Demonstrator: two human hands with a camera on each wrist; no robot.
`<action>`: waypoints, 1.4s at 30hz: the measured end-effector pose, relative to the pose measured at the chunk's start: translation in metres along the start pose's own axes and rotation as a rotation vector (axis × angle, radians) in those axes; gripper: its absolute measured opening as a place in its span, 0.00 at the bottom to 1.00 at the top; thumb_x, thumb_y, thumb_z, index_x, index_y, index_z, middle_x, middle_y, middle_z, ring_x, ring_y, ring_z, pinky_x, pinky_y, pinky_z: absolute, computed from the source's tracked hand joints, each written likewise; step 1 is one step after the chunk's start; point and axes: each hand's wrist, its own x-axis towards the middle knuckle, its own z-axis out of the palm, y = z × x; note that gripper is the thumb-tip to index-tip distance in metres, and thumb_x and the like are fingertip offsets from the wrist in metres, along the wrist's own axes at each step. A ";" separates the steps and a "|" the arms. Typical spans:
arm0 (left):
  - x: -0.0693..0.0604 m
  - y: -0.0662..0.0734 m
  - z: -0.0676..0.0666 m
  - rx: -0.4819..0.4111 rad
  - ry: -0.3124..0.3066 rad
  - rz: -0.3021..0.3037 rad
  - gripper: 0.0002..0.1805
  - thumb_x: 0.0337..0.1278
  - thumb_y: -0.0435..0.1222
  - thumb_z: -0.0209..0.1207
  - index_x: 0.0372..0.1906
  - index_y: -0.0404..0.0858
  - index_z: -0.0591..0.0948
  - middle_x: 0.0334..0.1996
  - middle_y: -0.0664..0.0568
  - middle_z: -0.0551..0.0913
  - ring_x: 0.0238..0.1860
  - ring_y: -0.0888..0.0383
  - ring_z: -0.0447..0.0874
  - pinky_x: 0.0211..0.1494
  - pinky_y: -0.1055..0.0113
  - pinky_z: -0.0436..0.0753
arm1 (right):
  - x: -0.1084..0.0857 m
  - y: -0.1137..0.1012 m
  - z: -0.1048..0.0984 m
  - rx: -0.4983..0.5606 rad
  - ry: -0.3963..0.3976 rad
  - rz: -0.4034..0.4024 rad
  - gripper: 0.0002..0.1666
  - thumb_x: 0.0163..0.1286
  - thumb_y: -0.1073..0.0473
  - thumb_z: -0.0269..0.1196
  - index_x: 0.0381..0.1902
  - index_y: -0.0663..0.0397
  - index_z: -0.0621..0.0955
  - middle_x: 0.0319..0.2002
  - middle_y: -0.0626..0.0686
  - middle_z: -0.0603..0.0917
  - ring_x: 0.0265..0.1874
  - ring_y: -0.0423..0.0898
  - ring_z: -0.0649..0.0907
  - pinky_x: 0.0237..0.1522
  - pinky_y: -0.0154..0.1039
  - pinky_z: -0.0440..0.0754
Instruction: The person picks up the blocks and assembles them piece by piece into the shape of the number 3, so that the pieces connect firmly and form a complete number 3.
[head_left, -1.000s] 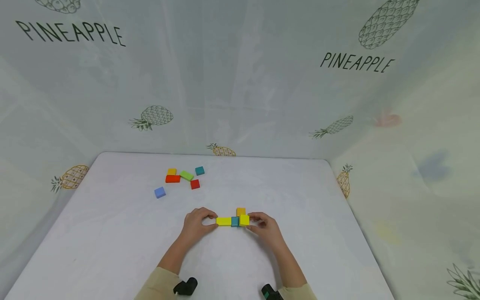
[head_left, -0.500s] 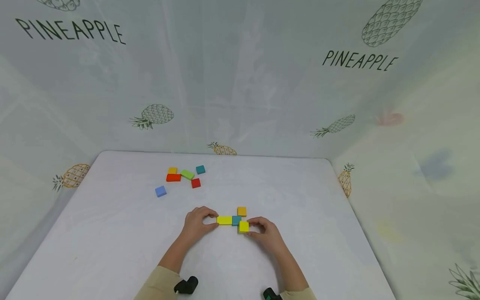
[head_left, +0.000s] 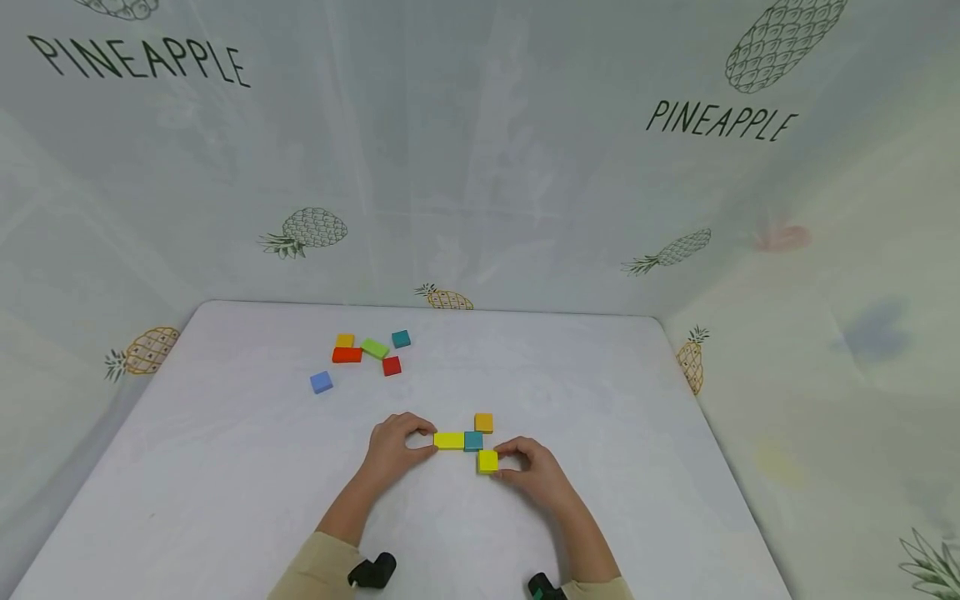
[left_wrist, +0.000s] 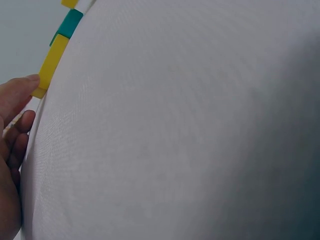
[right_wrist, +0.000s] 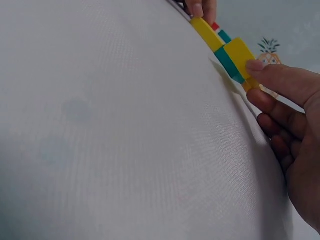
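Note:
With thumb and finger, my left hand [head_left: 394, 447] pinches the left end of a long yellow block [head_left: 449, 441] on the table. In the left wrist view the thumb lies on that yellow block [left_wrist: 52, 64]. Against its right end sits a teal block [head_left: 473, 442], and an orange block [head_left: 483, 423] lies just behind the teal one. My right hand [head_left: 537, 472] holds a yellow cube [head_left: 487, 462] between thumb and forefinger, at the near right of the teal block. The right wrist view shows the thumb on the yellow cube [right_wrist: 240, 56]; its underside is hidden.
Farther back on the white table [head_left: 600, 383] lie a red-orange block [head_left: 347, 355], an orange block [head_left: 344, 341], a green block [head_left: 374, 349], a teal block [head_left: 401, 339], a red cube [head_left: 392, 367] and a blue block [head_left: 322, 382]. A pineapple-print curtain [head_left: 480, 167] hangs behind.
My right hand has drawn the yellow cube toward me, from over the teal block's right side to in front of it. The left hand keeps its grip on the long yellow block.

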 end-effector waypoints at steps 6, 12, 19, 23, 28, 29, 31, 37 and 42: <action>0.000 0.000 0.000 0.007 -0.006 0.000 0.14 0.49 0.42 0.72 0.43 0.52 0.84 0.37 0.65 0.79 0.45 0.58 0.73 0.53 0.56 0.68 | 0.001 0.002 0.000 -0.026 -0.010 -0.024 0.17 0.59 0.55 0.73 0.46 0.44 0.82 0.42 0.41 0.82 0.51 0.48 0.78 0.58 0.52 0.73; 0.001 -0.003 0.001 0.008 0.002 0.007 0.14 0.49 0.42 0.73 0.42 0.53 0.84 0.35 0.67 0.78 0.45 0.59 0.73 0.53 0.56 0.68 | 0.001 0.001 0.001 -0.043 -0.006 -0.033 0.16 0.58 0.55 0.73 0.45 0.43 0.83 0.43 0.40 0.81 0.51 0.47 0.77 0.57 0.50 0.74; -0.001 -0.002 0.001 0.009 0.014 0.023 0.14 0.48 0.41 0.73 0.42 0.52 0.84 0.35 0.66 0.79 0.45 0.58 0.73 0.52 0.56 0.68 | 0.002 -0.003 0.000 -0.075 0.001 -0.048 0.16 0.57 0.58 0.74 0.43 0.44 0.84 0.43 0.40 0.81 0.50 0.46 0.78 0.56 0.48 0.75; -0.001 -0.001 0.001 0.009 0.009 0.016 0.14 0.49 0.41 0.72 0.42 0.52 0.85 0.36 0.66 0.79 0.45 0.58 0.73 0.52 0.56 0.68 | 0.003 -0.002 0.001 -0.094 0.004 -0.065 0.16 0.56 0.59 0.74 0.43 0.44 0.84 0.42 0.39 0.80 0.49 0.45 0.77 0.55 0.46 0.75; 0.000 -0.001 0.001 0.013 0.004 0.011 0.14 0.49 0.42 0.72 0.43 0.52 0.84 0.36 0.66 0.79 0.46 0.58 0.73 0.52 0.55 0.68 | 0.003 -0.002 0.001 -0.100 0.005 -0.078 0.15 0.57 0.59 0.74 0.43 0.44 0.84 0.42 0.40 0.80 0.49 0.45 0.77 0.55 0.46 0.75; 0.000 -0.001 0.001 0.009 0.003 0.005 0.14 0.49 0.42 0.72 0.43 0.52 0.84 0.36 0.66 0.79 0.46 0.58 0.73 0.53 0.56 0.68 | 0.003 -0.002 0.001 -0.098 0.005 -0.075 0.15 0.57 0.58 0.74 0.43 0.44 0.84 0.42 0.40 0.80 0.49 0.45 0.77 0.55 0.46 0.75; -0.001 0.000 0.001 0.008 0.005 0.008 0.14 0.49 0.42 0.72 0.43 0.52 0.84 0.36 0.66 0.79 0.46 0.58 0.73 0.53 0.55 0.68 | 0.003 -0.003 0.001 -0.095 0.004 -0.065 0.15 0.57 0.58 0.73 0.43 0.45 0.84 0.43 0.40 0.80 0.49 0.45 0.77 0.55 0.46 0.75; -0.001 0.001 0.001 0.015 0.008 0.021 0.14 0.49 0.40 0.72 0.42 0.52 0.85 0.36 0.65 0.79 0.46 0.57 0.73 0.52 0.54 0.68 | 0.004 -0.004 0.002 -0.102 0.011 -0.039 0.16 0.58 0.57 0.73 0.44 0.45 0.83 0.43 0.40 0.80 0.49 0.45 0.77 0.55 0.47 0.75; -0.001 0.001 0.001 0.018 0.010 0.022 0.14 0.49 0.41 0.72 0.43 0.51 0.85 0.37 0.64 0.79 0.46 0.57 0.73 0.52 0.54 0.68 | 0.005 -0.003 0.002 -0.119 0.020 -0.038 0.16 0.58 0.57 0.73 0.44 0.44 0.83 0.43 0.40 0.80 0.45 0.44 0.76 0.52 0.44 0.76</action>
